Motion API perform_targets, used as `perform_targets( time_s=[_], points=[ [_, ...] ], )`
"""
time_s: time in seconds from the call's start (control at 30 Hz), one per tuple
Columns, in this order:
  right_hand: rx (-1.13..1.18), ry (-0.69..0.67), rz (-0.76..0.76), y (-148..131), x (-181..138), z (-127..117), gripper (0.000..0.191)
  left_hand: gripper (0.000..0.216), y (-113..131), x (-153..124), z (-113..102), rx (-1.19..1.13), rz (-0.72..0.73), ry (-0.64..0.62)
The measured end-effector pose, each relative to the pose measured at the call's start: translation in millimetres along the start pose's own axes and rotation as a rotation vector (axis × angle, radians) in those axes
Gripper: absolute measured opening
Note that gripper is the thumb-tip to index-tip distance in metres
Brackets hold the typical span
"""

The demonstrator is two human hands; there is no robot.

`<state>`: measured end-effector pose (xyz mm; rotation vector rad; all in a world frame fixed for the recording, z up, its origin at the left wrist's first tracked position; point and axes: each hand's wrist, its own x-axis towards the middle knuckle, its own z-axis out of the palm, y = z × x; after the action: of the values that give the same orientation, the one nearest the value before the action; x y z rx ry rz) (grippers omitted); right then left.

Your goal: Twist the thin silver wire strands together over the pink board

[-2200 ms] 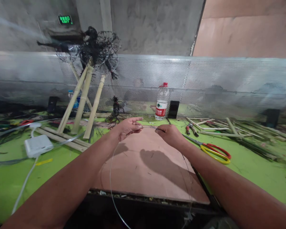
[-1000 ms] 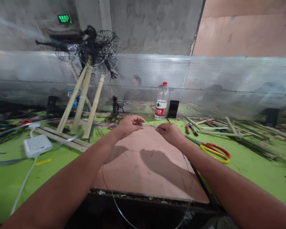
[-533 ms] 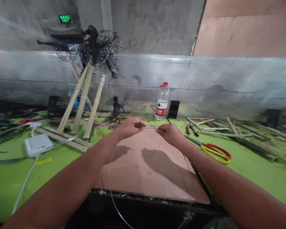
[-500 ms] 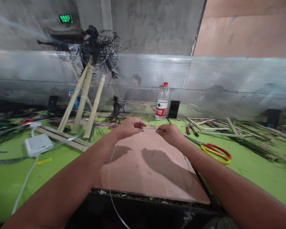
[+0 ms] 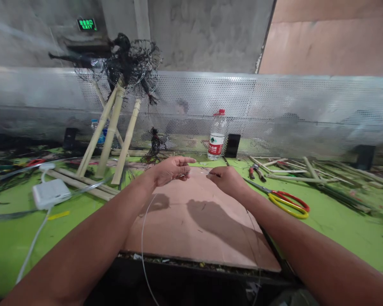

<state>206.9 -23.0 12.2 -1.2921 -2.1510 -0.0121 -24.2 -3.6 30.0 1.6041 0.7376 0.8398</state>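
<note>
Over the far part of a pinkish wooden board (image 5: 191, 229), my left hand (image 5: 170, 171) pinches a thin, clear-looking wire (image 5: 142, 231), its index finger pointing right. Facing it a short gap away, my right hand (image 5: 226, 178) is closed on a thin strand, fingertips toward the left. Between the two hands a fine piece of the wire shows faintly. From my left hand the wire hangs in a long curve past the board's near edge. Another faint strand runs down on the right, near my right forearm.
Yellow-and-red-handled scissors (image 5: 287, 202) and pliers (image 5: 258, 173) lie right of the board. Bamboo strips (image 5: 300, 178) are scattered beyond. A water bottle (image 5: 217, 136) and a black phone-like slab (image 5: 232, 145) stand behind. Bamboo poles (image 5: 111, 131) and a white adapter (image 5: 51, 193) are on the left.
My left hand has shifted slightly left and down, its index finger now straighter. The gap between the hands is a little wider, and the hanging wire has swung left.
</note>
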Motion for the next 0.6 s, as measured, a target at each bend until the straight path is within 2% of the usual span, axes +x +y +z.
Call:
perform_targets(
  time_s=[0.3, 0.47, 0.6],
  points=[
    [0.005, -0.007, 0.019, 1.3, 0.8, 1.7, 0.027, 0.034, -2.3, -0.3, -3.1, 0.167, -0.168, -0.049],
    [-0.006, -0.009, 0.01, 1.8, 1.0, 3.5, 0.025, 0.034, -4.2, 0.2, -0.4, 0.293, -0.125, -0.079],
    [-0.007, -0.015, 0.022, 1.2, 1.0, 3.5, 0.024, 0.031, -1.7, 0.3, 2.9, 0.521, -0.067, -0.05]
  ],
)
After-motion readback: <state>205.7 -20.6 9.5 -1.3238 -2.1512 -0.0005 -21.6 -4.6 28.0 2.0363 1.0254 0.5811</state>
